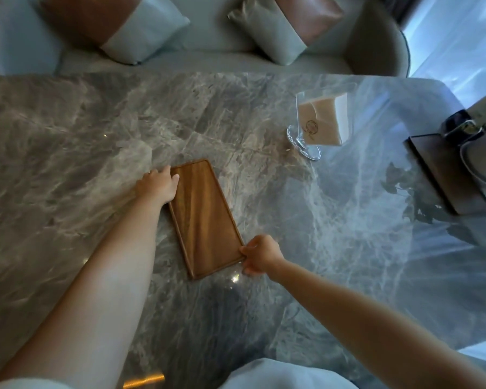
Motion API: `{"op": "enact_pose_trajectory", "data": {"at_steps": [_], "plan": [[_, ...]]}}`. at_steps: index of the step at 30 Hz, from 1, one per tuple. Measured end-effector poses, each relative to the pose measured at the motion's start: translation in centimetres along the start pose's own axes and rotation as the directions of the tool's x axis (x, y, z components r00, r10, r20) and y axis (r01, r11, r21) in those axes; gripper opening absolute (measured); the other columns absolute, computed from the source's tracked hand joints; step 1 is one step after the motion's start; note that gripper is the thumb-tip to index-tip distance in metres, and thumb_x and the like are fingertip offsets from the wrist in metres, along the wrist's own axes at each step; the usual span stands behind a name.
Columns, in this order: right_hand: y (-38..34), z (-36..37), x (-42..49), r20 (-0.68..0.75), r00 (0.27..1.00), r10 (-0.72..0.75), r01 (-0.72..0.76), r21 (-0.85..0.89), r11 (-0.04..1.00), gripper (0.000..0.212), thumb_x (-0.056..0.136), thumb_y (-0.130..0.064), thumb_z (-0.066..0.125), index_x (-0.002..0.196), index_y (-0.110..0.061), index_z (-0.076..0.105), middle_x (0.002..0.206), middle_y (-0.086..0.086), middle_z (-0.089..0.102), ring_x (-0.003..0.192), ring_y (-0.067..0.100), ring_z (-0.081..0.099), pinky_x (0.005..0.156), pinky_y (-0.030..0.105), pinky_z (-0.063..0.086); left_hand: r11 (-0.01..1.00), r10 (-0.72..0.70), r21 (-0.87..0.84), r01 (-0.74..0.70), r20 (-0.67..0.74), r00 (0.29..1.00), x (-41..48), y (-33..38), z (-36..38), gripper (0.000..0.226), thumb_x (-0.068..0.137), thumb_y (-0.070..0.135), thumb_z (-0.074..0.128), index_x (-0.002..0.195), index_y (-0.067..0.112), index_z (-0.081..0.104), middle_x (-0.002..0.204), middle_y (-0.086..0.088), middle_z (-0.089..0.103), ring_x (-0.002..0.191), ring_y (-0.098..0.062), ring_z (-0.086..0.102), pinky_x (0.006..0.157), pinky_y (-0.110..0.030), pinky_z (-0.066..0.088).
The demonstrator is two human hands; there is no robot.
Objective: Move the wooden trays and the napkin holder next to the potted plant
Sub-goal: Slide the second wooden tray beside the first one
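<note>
A long brown wooden tray (206, 217) lies flat on the marble table (82, 130), near the middle. My left hand (158, 185) grips its far left corner. My right hand (260, 255) pinches its near right corner. A clear napkin holder (319, 123) with beige napkins stands upright to the right of and beyond the tray. At the right edge a dark tray (443, 178) lies under a pale pot (483, 161); the plant itself is mostly out of frame, only its leafy reflection shows on the tabletop.
A sofa (208, 60) with cushions (115, 26) runs along the table's far side. A dark round object (459, 124) sits by the pot. Bare marble lies between the wooden tray and the dark tray.
</note>
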State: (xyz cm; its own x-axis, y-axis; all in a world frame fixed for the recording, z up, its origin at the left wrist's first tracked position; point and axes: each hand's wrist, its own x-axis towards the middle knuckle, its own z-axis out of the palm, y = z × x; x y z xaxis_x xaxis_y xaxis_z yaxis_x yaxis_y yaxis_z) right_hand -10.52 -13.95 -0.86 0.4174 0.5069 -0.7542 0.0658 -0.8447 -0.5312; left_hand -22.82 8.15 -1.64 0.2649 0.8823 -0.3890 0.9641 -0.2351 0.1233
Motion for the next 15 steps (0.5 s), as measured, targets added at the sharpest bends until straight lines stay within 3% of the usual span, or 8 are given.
{"op": "enact_pose_trajectory", "data": {"at_steps": [5, 10, 13, 15], "plan": [[0.5, 0.3, 0.3, -0.025, 0.999, 0.043, -0.040, 0.118, 0.992, 0.031, 0.085, -0.009, 0.060, 0.056, -0.009, 0.047, 0.064, 0.019, 0.059, 0.059, 0.032, 0.059, 0.073, 0.048, 0.056, 0.998, -0.005, -0.071, 0.004, -0.005, 1.000, 0.0, -0.2, 0.3, 0.049, 0.097, 0.036, 0.032, 0.138, 0.010, 0.033, 0.139, -0.025, 0.043, 0.128, -0.041, 0.039, 0.105, -0.048, 0.034], [1.0, -0.3, -0.2, -0.022, 0.999, 0.048, -0.045, 0.146, 0.988, 0.028, 0.085, -0.009, 0.060, 0.059, -0.008, 0.049, 0.057, 0.015, 0.059, 0.045, 0.025, 0.058, 0.048, 0.033, 0.055, 0.993, -0.057, -0.105, 0.061, 0.041, 0.998, -0.5, -0.3, 0.4, 0.053, 0.095, 0.038, 0.035, 0.139, 0.009, 0.030, 0.136, -0.027, 0.045, 0.125, -0.043, 0.043, 0.103, -0.048, 0.037], [1.4, -1.4, -0.4, -0.024, 1.000, 0.019, -0.015, 0.157, 0.987, 0.026, 0.085, -0.009, 0.060, 0.061, -0.008, 0.051, 0.058, 0.013, 0.059, 0.047, 0.024, 0.060, 0.055, 0.035, 0.058, 0.987, -0.062, -0.149, 0.066, 0.027, 0.998, -1.1, 0.1, 0.1, 0.052, 0.095, 0.038, 0.036, 0.137, 0.007, 0.032, 0.134, -0.026, 0.047, 0.123, -0.043, 0.045, 0.101, -0.047, 0.039], [1.4, -2.5, -0.6, -0.039, 0.999, -0.014, 0.020, 0.147, 0.989, 0.026, 0.084, -0.010, 0.061, 0.060, -0.009, 0.052, 0.057, 0.011, 0.059, 0.046, 0.022, 0.060, 0.050, 0.031, 0.056, 0.983, -0.064, -0.173, 0.064, 0.005, 0.998, -1.5, 0.7, -0.5, 0.051, 0.095, 0.038, 0.035, 0.135, 0.007, 0.035, 0.132, -0.025, 0.050, 0.121, -0.042, 0.047, 0.098, -0.047, 0.040]]}}
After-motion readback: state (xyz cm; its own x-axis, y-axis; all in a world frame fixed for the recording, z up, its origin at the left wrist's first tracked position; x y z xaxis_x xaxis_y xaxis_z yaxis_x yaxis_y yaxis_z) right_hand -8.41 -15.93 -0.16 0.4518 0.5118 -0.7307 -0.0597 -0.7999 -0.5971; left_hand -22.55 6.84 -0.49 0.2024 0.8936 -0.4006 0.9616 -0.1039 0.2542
